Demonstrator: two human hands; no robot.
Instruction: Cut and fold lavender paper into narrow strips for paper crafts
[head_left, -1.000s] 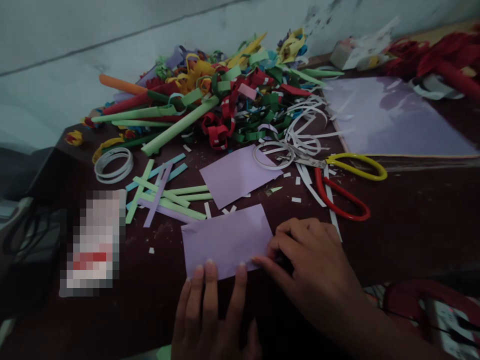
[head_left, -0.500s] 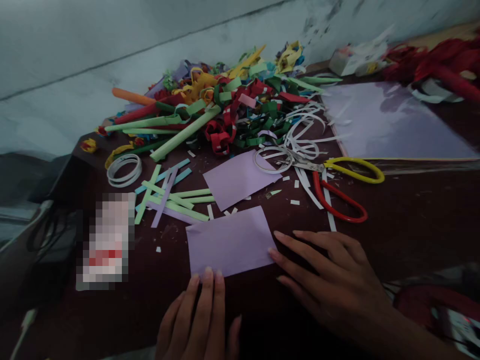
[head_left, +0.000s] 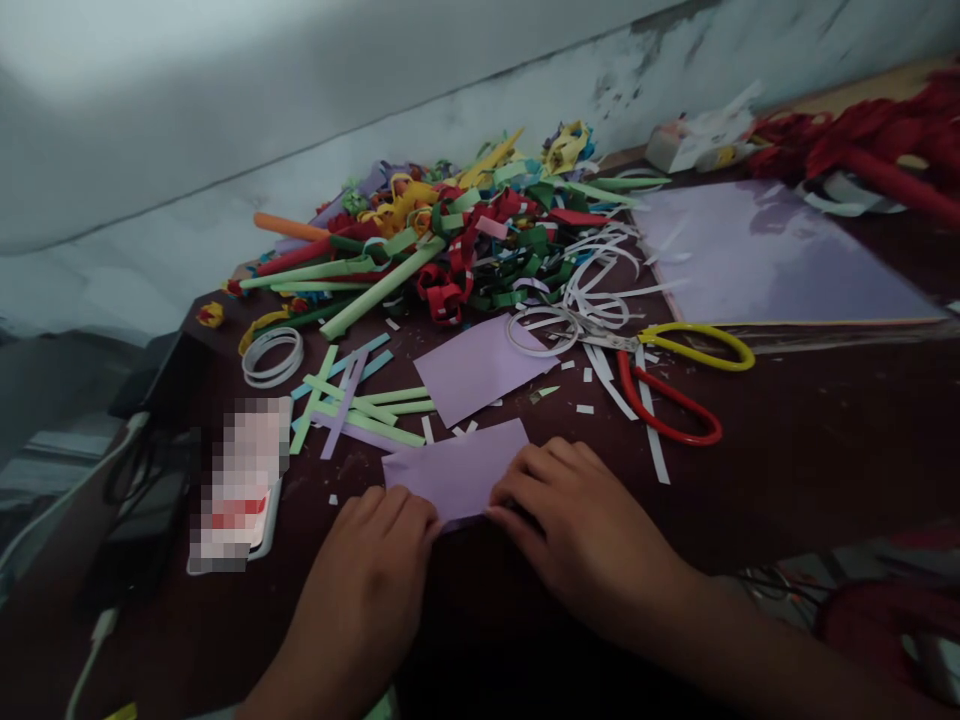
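Head view, looking down on a dark brown table [head_left: 787, 440]. Compared with half a second earlier, when both hands lay flat with fingers spread at the near edge of the small purple paper [head_left: 457, 468], they have now closed in on it: the left hand [head_left: 375, 550] curls over its near left corner and the right hand [head_left: 577, 520] over its near right corner, each apparently pinching the sheet, though the fingertips are hidden in dim light. The visible part of the paper is shorter, which suggests its near edge is being folded or lifted. It lies flat and matte at the near middle of the table, just in front of a second purple sheet [head_left: 480, 365]. Beyond lie thin green strips [head_left: 360, 405], scissors [head_left: 675, 380] with one red and one yellow loop, and a tangled heap of curled paper scraps [head_left: 465, 240].
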